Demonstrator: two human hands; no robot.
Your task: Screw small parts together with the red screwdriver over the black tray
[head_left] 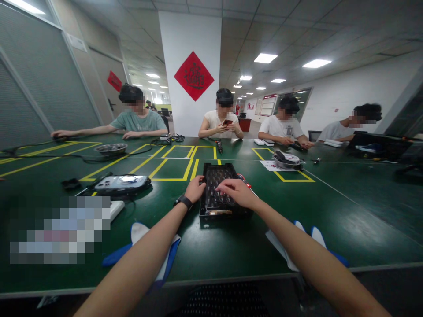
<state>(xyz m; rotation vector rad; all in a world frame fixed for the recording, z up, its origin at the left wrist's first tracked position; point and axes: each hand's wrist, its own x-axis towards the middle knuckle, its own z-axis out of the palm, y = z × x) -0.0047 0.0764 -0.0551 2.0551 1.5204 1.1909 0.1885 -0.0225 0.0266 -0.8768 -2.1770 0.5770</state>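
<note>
Over the black case (206, 216) bends the right hand (237, 191), left hand (194, 189) alongside.

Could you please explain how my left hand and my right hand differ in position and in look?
Your left hand is at the left side of the black case, while your right hand reaches over its top. The left hand has a dark wristband behind it; the right hand has none. Both are bare.

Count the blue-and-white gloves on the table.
2 visible: a glove showing on both sides of the left forearm, another glove likewise at the right forearm. The forearms partly hide both; more may lie underneath.
</note>
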